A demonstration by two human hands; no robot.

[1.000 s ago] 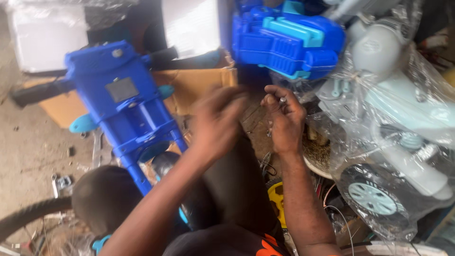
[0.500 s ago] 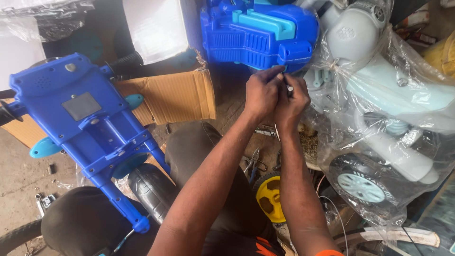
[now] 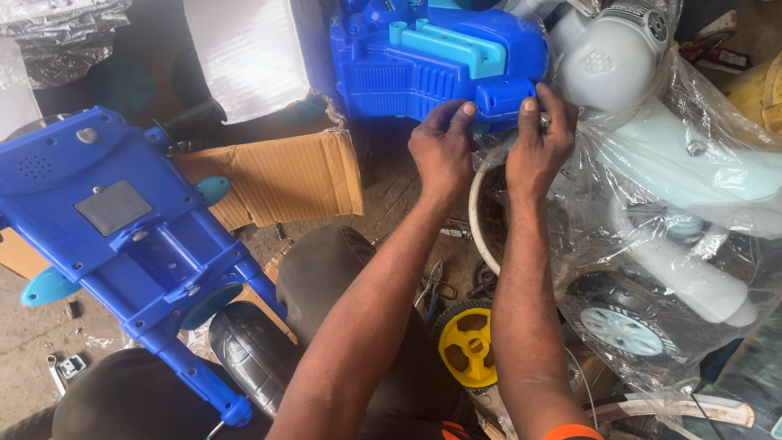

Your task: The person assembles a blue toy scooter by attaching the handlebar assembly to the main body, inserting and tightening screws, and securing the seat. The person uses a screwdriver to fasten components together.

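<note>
Landmark: blue body (image 3: 440, 61), top centre, teal panel on its upper face.
Far left of body: blue frame (image 3: 122, 236), lying flat on the floor with its grey plate up; likely laid down so its underside can be reached.
Below frame: black tyre (image 3: 252, 363), and a small wrench (image 3: 57, 375) on the bare floor.
Between frame and body: cardboard (image 3: 277, 175), spread under the parts, perhaps to keep them off the dirt.
Left hand (image 3: 442, 151): just under the body's lower right corner, fingers (image 3: 466, 112) curled, thumb and forefinger tips pressed on the blue rim; seemingly steadying it.
Right hand (image 3: 535, 147): beside the left, at the same corner, fingers (image 3: 530, 106) pressed close together on the rounded blue end; whether something small is pinched there, cannot tell.
Below hands: white ring (image 3: 476, 216), pliers (image 3: 433, 285) and yellow wheel (image 3: 466, 346), near the knees, within easy reach.
Right of body: white toy (image 3: 684, 171), wrapped in clear plastic, standing close against the body.
Change from half a second ago: both hands higher and a little apart, now on the body's corner rather than pinched together around a thin dark item below it; view shifted, body and toy lower in the picture.
</note>
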